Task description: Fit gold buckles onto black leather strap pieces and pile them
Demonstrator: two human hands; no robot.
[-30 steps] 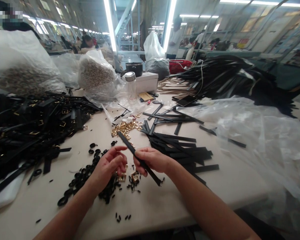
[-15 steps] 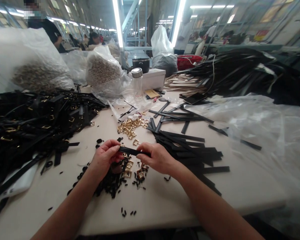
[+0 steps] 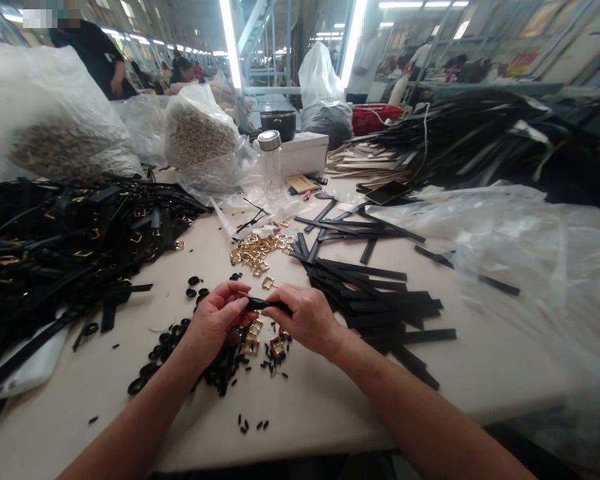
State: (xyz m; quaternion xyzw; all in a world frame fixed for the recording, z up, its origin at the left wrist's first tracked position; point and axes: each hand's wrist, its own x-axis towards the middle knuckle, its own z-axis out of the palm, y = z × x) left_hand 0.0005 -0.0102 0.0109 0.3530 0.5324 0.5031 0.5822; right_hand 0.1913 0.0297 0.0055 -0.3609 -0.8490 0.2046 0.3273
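Note:
My left hand (image 3: 216,320) and my right hand (image 3: 304,317) are both closed on one narrow black strap (image 3: 266,305), held level between them just above the table. Only a short piece of the strap shows between the fingers. Under the hands lie a few gold buckles (image 3: 253,340) and a scatter of black loops (image 3: 180,347). A larger heap of gold buckles (image 3: 257,252) lies just beyond. Loose black straps (image 3: 375,300) are stacked to the right of my right hand.
A big pile of black straps with gold buckles (image 3: 60,247) covers the left. Bags of rings (image 3: 200,137), a clear bottle (image 3: 271,163) and a white box (image 3: 304,152) stand at the back. Crumpled clear plastic (image 3: 520,267) spreads on the right. A person (image 3: 93,50) stands far left.
The strap went from slanting in my right hand alone to lying level, gripped by both hands. My hands have drawn closer together, so less strap shows between them.

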